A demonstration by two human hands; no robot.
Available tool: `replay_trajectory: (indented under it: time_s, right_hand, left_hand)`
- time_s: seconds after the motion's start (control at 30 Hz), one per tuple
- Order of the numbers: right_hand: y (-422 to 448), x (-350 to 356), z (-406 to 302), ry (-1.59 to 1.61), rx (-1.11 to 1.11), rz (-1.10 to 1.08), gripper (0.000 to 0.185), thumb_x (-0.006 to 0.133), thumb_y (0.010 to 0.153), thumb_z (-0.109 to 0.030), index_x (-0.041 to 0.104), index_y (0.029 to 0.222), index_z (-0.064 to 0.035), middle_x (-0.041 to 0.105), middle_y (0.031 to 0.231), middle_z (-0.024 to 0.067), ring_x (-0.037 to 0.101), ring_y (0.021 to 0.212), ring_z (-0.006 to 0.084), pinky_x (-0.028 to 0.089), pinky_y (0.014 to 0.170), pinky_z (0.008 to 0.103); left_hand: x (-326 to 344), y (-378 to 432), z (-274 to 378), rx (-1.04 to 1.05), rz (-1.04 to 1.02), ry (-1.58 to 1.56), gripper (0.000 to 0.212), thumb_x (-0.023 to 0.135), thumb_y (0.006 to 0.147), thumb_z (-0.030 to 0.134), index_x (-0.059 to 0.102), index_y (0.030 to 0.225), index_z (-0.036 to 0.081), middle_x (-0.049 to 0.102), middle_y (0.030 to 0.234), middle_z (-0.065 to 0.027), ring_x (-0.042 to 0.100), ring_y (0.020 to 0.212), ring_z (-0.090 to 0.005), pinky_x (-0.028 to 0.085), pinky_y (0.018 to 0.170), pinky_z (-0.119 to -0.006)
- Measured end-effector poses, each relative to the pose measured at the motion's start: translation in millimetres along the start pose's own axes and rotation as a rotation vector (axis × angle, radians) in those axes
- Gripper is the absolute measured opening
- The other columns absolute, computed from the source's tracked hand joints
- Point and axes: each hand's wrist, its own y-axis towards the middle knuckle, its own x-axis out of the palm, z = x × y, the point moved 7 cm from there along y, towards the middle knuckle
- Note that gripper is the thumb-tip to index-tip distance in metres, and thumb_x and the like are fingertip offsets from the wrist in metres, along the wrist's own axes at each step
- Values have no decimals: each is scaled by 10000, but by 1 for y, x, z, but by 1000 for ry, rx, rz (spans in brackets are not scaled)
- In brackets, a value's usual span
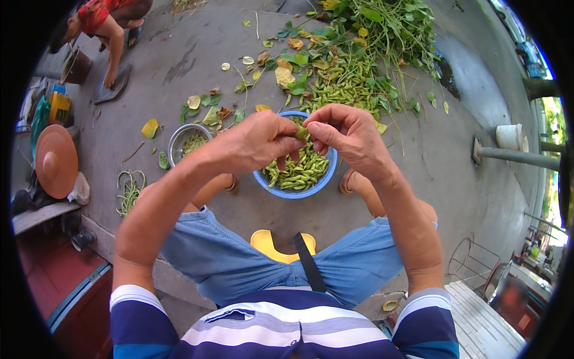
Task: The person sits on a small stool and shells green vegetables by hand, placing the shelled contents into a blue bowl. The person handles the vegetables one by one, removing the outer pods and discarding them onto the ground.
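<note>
A green soybean pod is pinched between the thumb and fingers of my left hand. My right hand has its thumb and forefinger closed at the pod's other end. Below both hands, a round blue plastic basket between my feet holds many whole green pods. To its left, a metal bowl contains small pale green pieces that look like shelled beans; my left forearm partly covers it.
Loose pods and cut bean plants are heaped ahead, among scattered leaves. Long green beans lie at left. Another person bends beside a bucket. A metal pole and white bucket are at right.
</note>
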Motion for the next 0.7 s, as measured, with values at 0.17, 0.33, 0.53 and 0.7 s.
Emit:
replay_trajectory:
  time_s: [0.17,0.33,0.53,0.7]
  right_hand:
    - [-8,-16,8,227,163,14,218,616,946,-206,668,972,5,624,709,4,582,581,51,474,503,174]
    - [-12,-19,7,302,181,22,237,604,952,-213,670,998,10,622,724,4,586,590,55,479,512,175]
    - [-17,-18,3,358,167,-46,244,594,959,-186,683,1051,22,630,760,10,553,614,36,440,538,156]
    - [-17,-12,-5,283,94,16,230,617,941,-165,688,1018,40,603,711,24,533,577,56,424,515,165]
  left_hand:
    - [14,10,0,18,54,-174,242,542,973,192,672,914,-4,672,770,-4,611,636,-55,439,525,-207]
    - [21,16,-4,69,-49,-305,266,523,988,227,648,1028,-5,688,897,-34,626,703,-68,458,553,-204]
    - [18,17,8,132,-94,-378,277,537,991,220,651,1064,-21,681,851,-36,628,676,-76,489,544,-217]
    - [14,12,7,85,-113,-487,255,563,977,188,657,1044,-38,678,796,-54,631,640,-84,510,565,-217]
